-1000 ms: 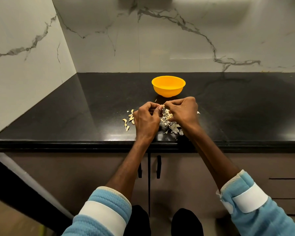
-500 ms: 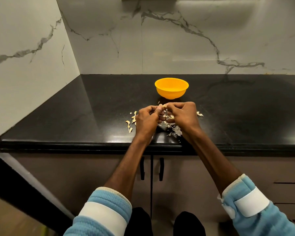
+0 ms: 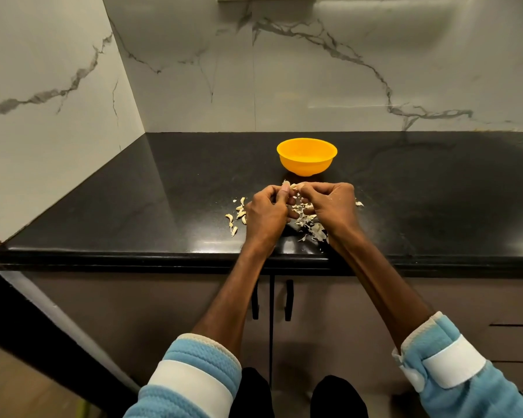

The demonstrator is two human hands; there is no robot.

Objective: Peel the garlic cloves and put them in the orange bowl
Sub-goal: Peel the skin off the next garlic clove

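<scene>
We have one garlic clove (image 3: 293,186) pinched between the curled fingertips of the left hand (image 3: 264,214) and the right hand (image 3: 332,206), just above the black countertop (image 3: 133,206) and just in front of the orange bowl (image 3: 305,167); the clove is mostly hidden, so we cannot tell how much skin is left on it; a slick peeled clove could squirt out of so tight a pinch and land among the peel scraps (image 3: 313,227) under the hands, or roll off the near edge; the loose cloves (image 3: 239,211) just left of the left hand could be swept aside by that wrist; scraps clinging to our fingers might ride into the bowl.
</scene>
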